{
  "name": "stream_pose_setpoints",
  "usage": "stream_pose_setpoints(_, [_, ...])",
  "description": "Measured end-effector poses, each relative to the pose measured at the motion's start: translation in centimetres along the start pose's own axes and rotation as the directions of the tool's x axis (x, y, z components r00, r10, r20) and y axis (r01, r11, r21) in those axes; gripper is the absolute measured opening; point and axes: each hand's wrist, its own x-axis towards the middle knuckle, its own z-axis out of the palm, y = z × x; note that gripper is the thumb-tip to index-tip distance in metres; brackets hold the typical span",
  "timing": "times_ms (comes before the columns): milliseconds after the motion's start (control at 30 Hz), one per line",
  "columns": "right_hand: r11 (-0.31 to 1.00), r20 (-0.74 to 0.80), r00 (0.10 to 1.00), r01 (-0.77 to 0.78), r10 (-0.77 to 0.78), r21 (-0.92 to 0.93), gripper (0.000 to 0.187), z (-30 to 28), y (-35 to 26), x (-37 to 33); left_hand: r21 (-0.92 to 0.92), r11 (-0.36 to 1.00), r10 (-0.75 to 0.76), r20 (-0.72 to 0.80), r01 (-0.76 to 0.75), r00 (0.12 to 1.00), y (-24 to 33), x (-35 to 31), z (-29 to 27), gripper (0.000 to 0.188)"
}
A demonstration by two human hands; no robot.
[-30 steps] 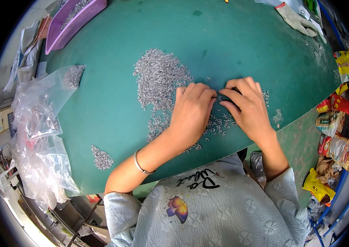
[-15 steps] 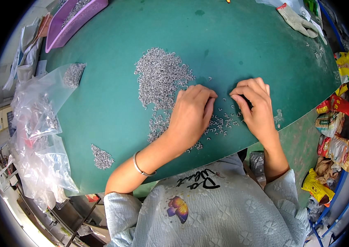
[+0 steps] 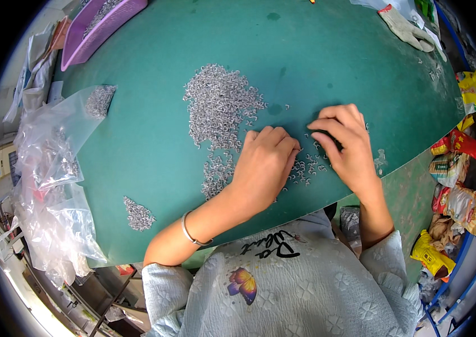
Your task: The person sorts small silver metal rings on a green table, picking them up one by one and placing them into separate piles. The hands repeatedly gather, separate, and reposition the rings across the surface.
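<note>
My left hand [image 3: 265, 163] is low over the green table, its thumb and fingertips pressed together above loose small curved metal pieces [image 3: 308, 167]. Whatever lies in that pinch is too small to make out. To its right is my right hand [image 3: 346, 140], fingers bent, with a narrow gap between thumb and forefinger and nothing visible in it. A large heap of the same silvery pieces [image 3: 213, 104] lies beyond my left hand. Part of the nearer scatter is hidden under that hand. Left of my left forearm sits a smaller pile of pieces [image 3: 138, 214].
Clear plastic bags [image 3: 53, 185], one holding metal pieces, cover the table's left edge. A purple basket [image 3: 100, 39] with more pieces stands at the far left. A work glove [image 3: 406, 31] lies at the far right. Coloured packages [image 3: 448, 168] line a blue rack beyond the right edge.
My left hand has shifted slightly nearer to me and right, still pinched. My right hand's forefinger has lifted a little from the thumb, widening the gap. The heaps look the same.
</note>
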Motion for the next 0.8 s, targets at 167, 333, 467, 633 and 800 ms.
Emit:
stream_pose_setpoints(167, [0.988,0.017,0.995,0.104,-0.102,-0.112,0.016,0.45,-0.14,0.17,0.069,0.997,-0.030,-0.031,0.032,0.999,-0.12,-0.01,0.08,0.013])
stream_pose_setpoints(333, [0.988,0.030,0.994,0.109,-0.106,-0.107,0.015,0.57,0.43,-0.22,0.014,1.000,-0.021,-0.044,0.021,0.999,-0.02,-0.13,-0.27,0.016])
stream_pose_setpoints(467, [0.984,0.026,0.991,0.131,-0.129,-0.118,0.013,0.61,0.52,-0.27,0.040,0.999,-0.001,-0.009,0.001,1.000,-0.17,-0.39,-0.02,0.016])
stream_pose_setpoints(633, [0.997,0.018,0.997,0.075,-0.075,-0.025,0.010,0.30,0.25,-0.20,-0.006,1.000,-0.009,-0.005,0.009,1.000,-0.54,-0.43,-0.22,0.014])
stream_pose_setpoints(800, [0.999,0.017,1.000,0.011,-0.012,0.045,0.008,0.54,0.32,-0.24,0.004,0.998,-0.059,-0.008,0.059,0.998,-0.82,-0.39,-0.69,0.015])
